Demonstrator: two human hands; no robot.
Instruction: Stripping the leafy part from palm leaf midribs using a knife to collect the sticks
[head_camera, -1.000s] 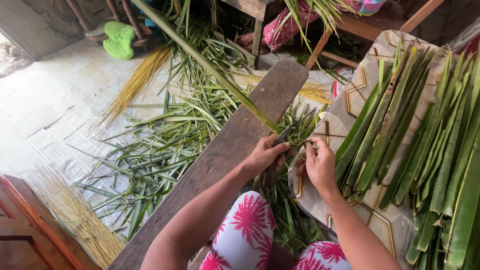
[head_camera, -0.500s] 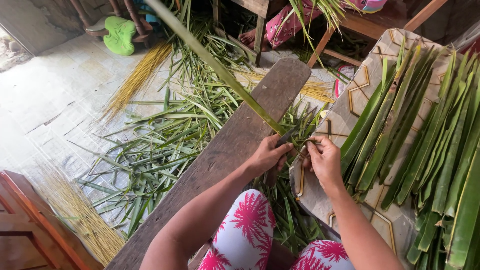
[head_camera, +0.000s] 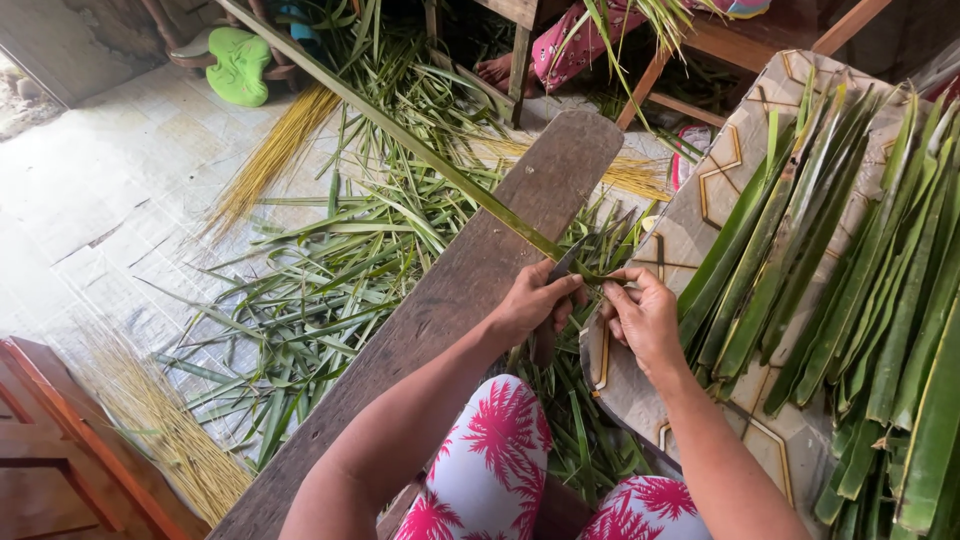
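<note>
My left hand (head_camera: 532, 303) grips a small knife (head_camera: 562, 268), its blade pointing up against a long green palm leaf (head_camera: 400, 133). That leaf runs from my hands up to the far left, across a dark wooden plank (head_camera: 470, 290). My right hand (head_camera: 645, 318) pinches the near end of the leaf just beside the blade. Both hands hover over the gap between the plank and a patterned board (head_camera: 700, 215).
Cut green leaf strips (head_camera: 860, 270) lie stacked on the patterned board at right. Loose leaves (head_camera: 330, 290) and yellow midrib bundles (head_camera: 270, 160) cover the floor. Another person's foot (head_camera: 493, 78) shows by a stool. A green sandal (head_camera: 238, 66) lies far left. Wooden furniture (head_camera: 60, 460) stands at lower left.
The long leaf has swung lower and further left at its far end. Both hands stayed nearly in place, the right one shifting slightly toward the blade.
</note>
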